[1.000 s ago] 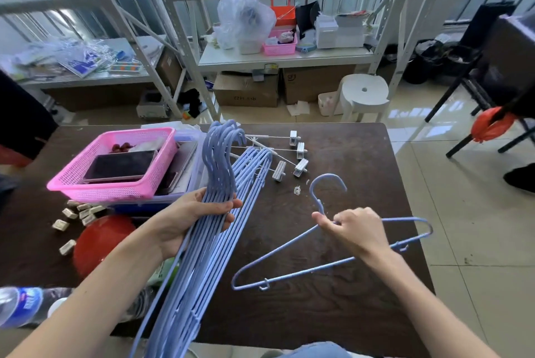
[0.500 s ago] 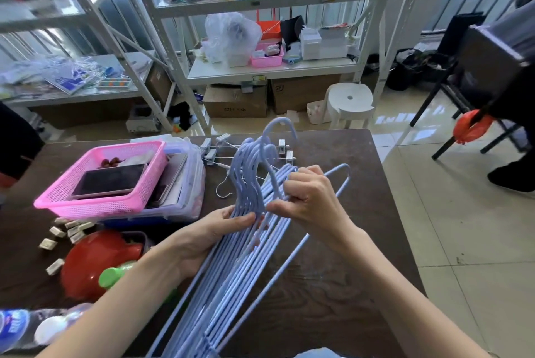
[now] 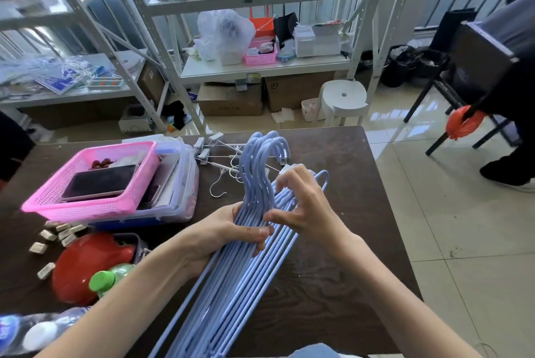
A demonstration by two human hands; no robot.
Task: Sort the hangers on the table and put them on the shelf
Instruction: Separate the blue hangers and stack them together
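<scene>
A bundle of several light-blue hangers [image 3: 249,265] lies stacked over the dark wooden table [image 3: 333,285], hooks pointing away from me. My left hand [image 3: 223,236] grips the bundle just below the hooks. My right hand [image 3: 301,201] rests on the bundle's right side at the necks, thumb and fingers pinching the wires there. Beyond the hooks lie white wire clip hangers [image 3: 220,160]. The white metal shelf [image 3: 260,68] stands behind the table.
A pink basket [image 3: 52,201] with a dark tablet sits on a clear bin at the left. A red round object [image 3: 84,265], a green-capped bottle [image 3: 101,281] and small clips [image 3: 58,233] lie nearby. A white stool [image 3: 344,99] stands beyond; a person's leg and chair at right.
My right hand lifted the single blue hanger from the table and brought it left onto the bundle, where its hook now lines up with the others. My left hand kept hold throughout.
</scene>
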